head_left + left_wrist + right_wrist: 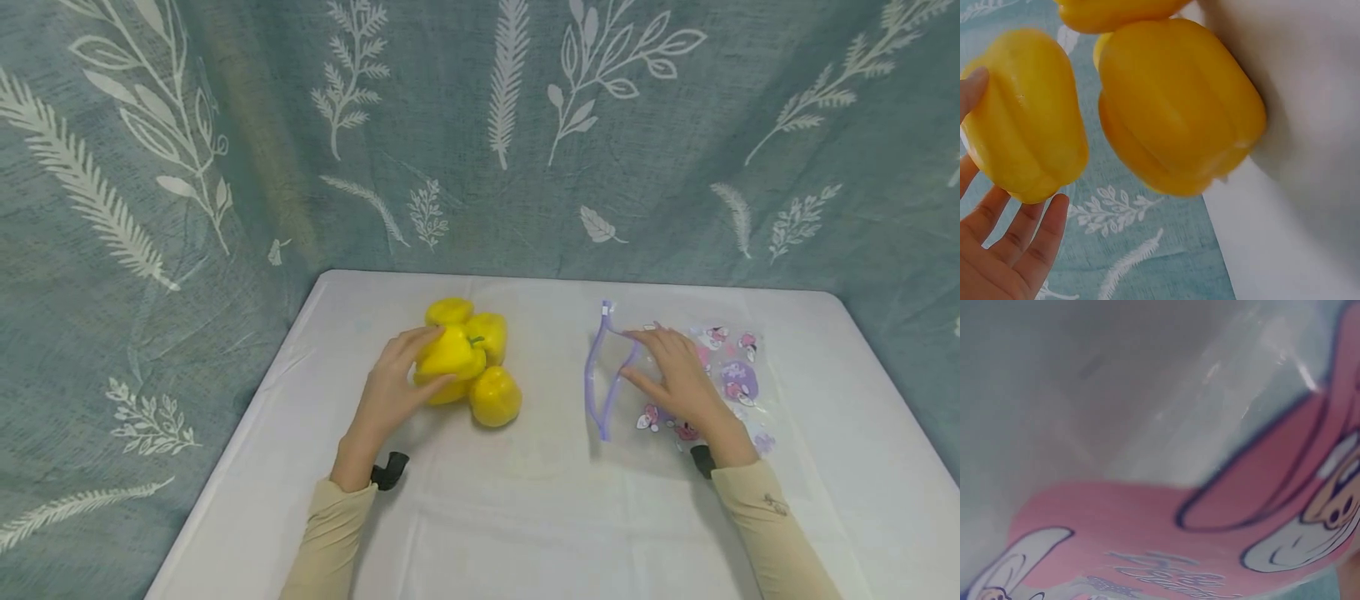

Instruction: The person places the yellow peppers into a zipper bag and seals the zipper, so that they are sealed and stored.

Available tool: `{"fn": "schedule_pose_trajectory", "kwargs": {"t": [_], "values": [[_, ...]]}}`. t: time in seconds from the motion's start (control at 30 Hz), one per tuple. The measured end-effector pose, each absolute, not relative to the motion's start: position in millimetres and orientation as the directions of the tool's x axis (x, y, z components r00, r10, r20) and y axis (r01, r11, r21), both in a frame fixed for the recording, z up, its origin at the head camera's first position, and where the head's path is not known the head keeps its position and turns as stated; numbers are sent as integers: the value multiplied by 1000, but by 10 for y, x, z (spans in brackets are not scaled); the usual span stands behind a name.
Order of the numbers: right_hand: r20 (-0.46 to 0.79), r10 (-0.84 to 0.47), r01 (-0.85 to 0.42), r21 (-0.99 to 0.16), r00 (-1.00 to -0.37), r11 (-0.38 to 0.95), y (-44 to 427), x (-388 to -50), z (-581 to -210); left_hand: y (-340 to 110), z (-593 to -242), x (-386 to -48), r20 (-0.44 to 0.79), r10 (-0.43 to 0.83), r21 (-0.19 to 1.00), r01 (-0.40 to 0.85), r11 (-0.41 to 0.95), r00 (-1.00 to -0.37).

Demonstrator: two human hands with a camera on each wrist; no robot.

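Several yellow bell peppers sit in a cluster left of centre. My left hand (393, 379) curls its fingers and thumb round the top pepper (450, 352), which shows its green stem; in the left wrist view the hand (1013, 240) holds that pepper (1032, 119) beside another pepper (1179, 106). On the right lies a clear printed plastic bag (738, 379) with a purple zip edge, its mouth spread apart toward the peppers. My right hand (675, 375) pinches the bag's near-side zip edge between fingers and thumb. Printed plastic (1210, 550) fills the right wrist view.
The white table (525, 517) carries the peppers and the bag. A lone front pepper (496, 397) stands at the cluster's right side. Behind and to the left hangs a green curtain (465, 125) with white leaf patterns.
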State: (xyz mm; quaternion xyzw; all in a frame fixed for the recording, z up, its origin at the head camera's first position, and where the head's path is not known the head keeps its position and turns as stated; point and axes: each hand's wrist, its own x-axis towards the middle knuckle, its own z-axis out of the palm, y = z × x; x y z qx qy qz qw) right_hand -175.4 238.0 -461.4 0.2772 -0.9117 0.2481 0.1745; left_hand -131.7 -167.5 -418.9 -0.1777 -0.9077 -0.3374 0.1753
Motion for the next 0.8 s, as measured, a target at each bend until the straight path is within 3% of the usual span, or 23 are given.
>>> {"fn": "schedule_pose_trajectory", "kwargs": {"t": [0.8], "values": [[491, -380, -586, -384, -784, 713, 2408, -1776, -4637, -1287, -4157, -1498, 398, 271, 566, 467, 679, -877]]}}
